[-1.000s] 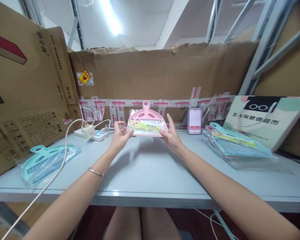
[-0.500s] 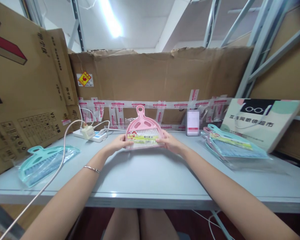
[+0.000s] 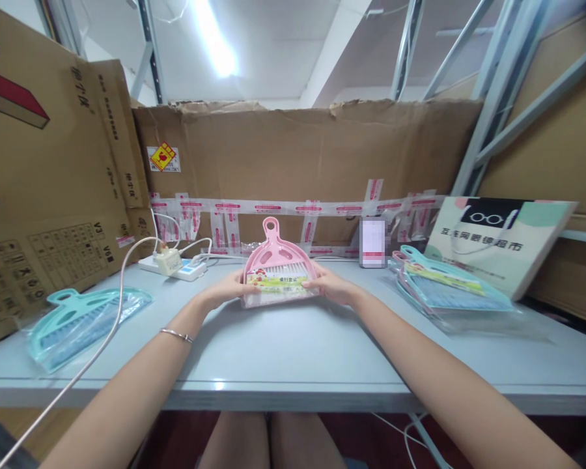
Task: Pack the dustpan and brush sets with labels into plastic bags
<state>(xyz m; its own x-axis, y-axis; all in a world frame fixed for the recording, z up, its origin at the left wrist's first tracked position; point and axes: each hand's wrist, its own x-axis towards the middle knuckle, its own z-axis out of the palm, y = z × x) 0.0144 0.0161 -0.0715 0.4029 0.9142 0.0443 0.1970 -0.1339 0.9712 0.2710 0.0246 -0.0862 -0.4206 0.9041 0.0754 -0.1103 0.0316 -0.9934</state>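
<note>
A pink dustpan-and-brush set [image 3: 278, 260] in a clear plastic bag rests low over the pale table [image 3: 293, 352], handle pointing away from me. My left hand [image 3: 229, 291] grips its left lower corner with fingers closed on the bag. My right hand [image 3: 329, 286] holds the right lower corner the same way. Both forearms reach in from the near edge, and a thin bracelet sits on my left wrist.
A teal bagged dustpan set [image 3: 78, 319] lies at the left. A stack of bagged sets [image 3: 444, 286] lies at the right beside a leaning printed box [image 3: 498, 238]. A white power strip [image 3: 173, 264] with cables sits at the back left. Cardboard sheets wall the table.
Both hands have lowered the pink set from chest height down to the table surface and drawn it slightly nearer to me.
</note>
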